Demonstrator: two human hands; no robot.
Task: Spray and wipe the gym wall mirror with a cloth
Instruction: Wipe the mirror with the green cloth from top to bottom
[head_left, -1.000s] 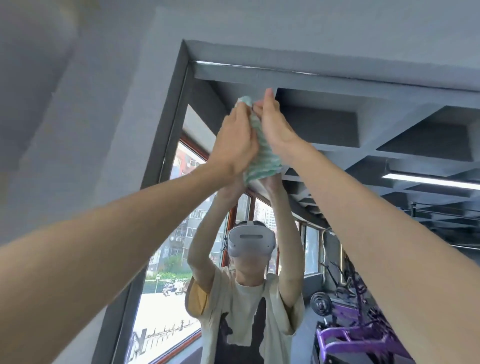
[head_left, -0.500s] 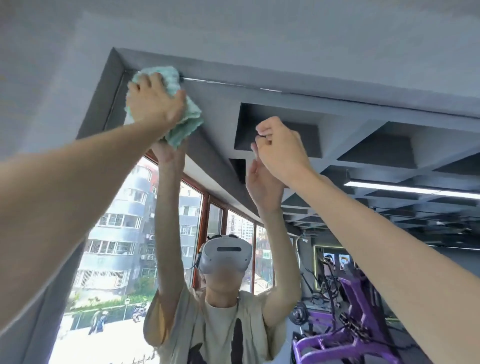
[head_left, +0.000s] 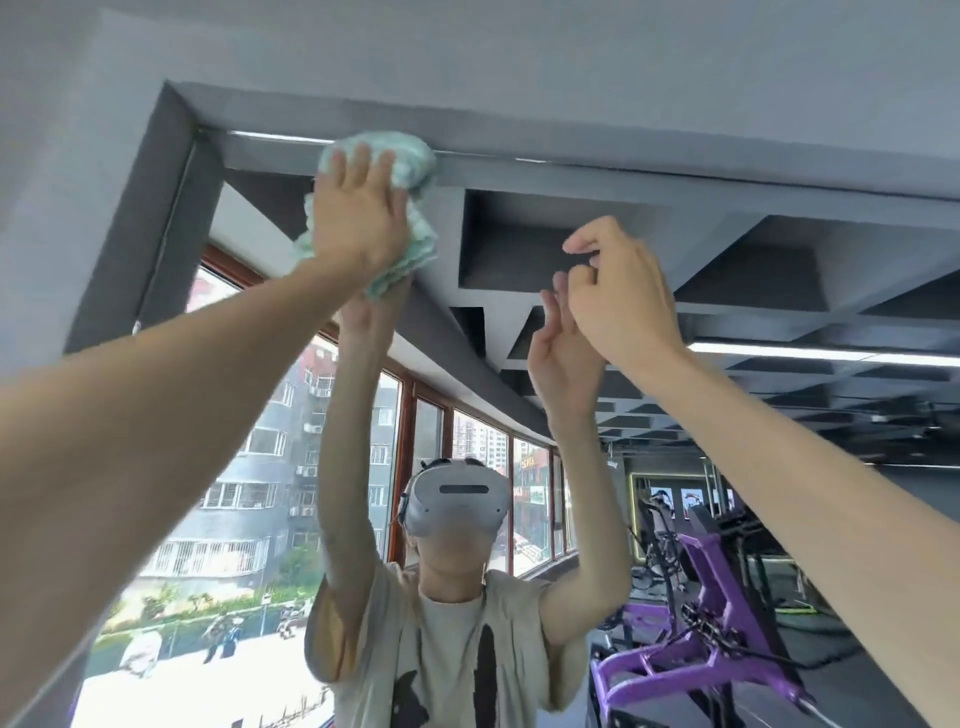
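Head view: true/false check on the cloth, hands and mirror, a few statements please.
1. The crumpled pale green cloth is against the framed wall mirror near its top edge. True.
2. The right hand holds the cloth. False: the left hand presses it with straight fingers, and the right holds nothing.
3. The cloth is at the mirror's lower right corner. False: it is toward the upper left.
4. A purple gym machine is reflected at lower right. True.

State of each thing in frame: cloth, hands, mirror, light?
cloth: bunched, pressed on mirror near its top edge
left hand: fingers straight, pressing cloth
right hand: raised, loosely curled, empty
mirror: cloth on its upper left
light: on, seen reflected
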